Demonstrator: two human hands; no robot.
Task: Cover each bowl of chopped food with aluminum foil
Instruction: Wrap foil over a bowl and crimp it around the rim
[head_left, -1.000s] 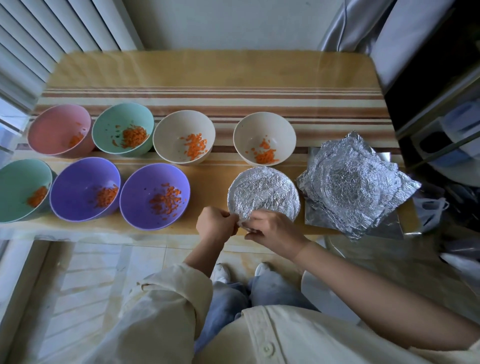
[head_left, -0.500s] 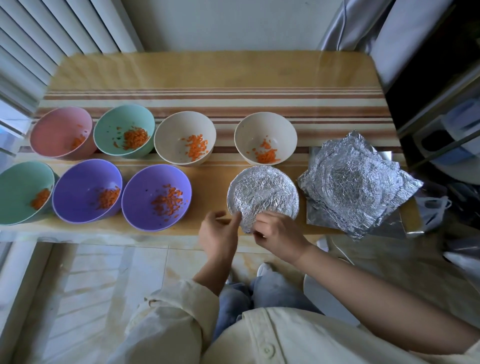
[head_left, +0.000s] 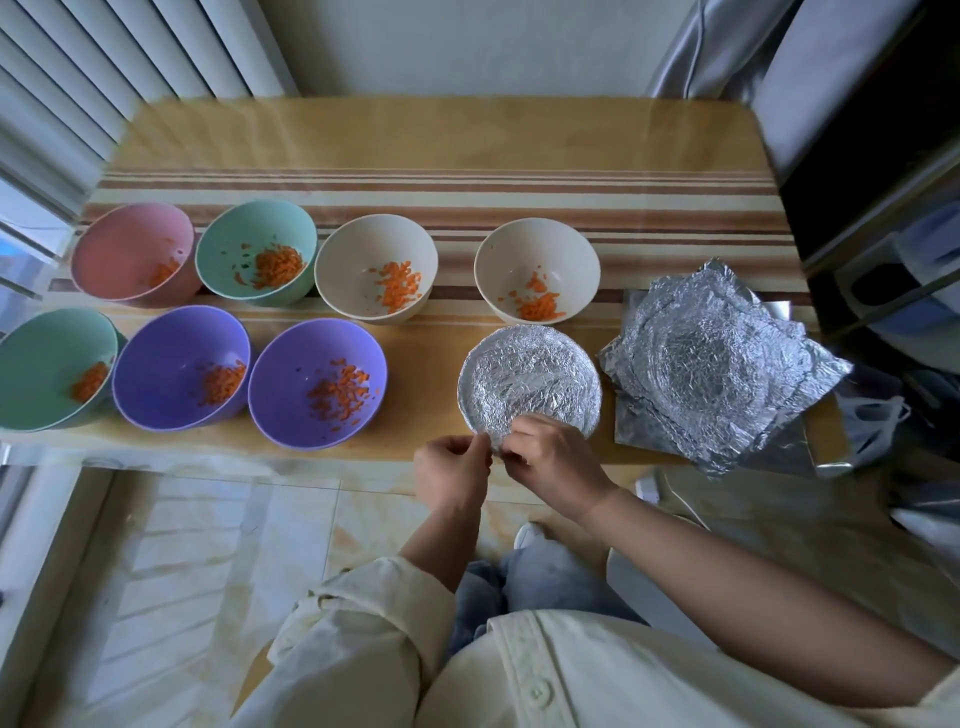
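Note:
A bowl wrapped in crinkled foil (head_left: 530, 382) sits near the table's front edge. My left hand (head_left: 453, 470) and my right hand (head_left: 553, 457) both pinch the foil at the bowl's near rim. Several uncovered bowls hold chopped orange food: a pink bowl (head_left: 130, 249), a green bowl (head_left: 257, 249), two cream bowls (head_left: 376, 267) (head_left: 537, 267), another green bowl (head_left: 52, 364) and two purple bowls (head_left: 179, 364) (head_left: 317, 379). A stack of creased foil sheets (head_left: 722, 364) lies to the right of the covered bowl.
The striped wooden table (head_left: 467, 150) stretches bare behind the bowls. Window blinds (head_left: 78, 78) stand at the left. A dark shelf with containers (head_left: 893, 249) and a plastic bag (head_left: 872, 415) crowd the right side. Tiled floor (head_left: 182, 571) lies below the front edge.
My hands briefly loosened half a second ago and have closed again on the foil at the near rim. The covered bowl has stayed in place.

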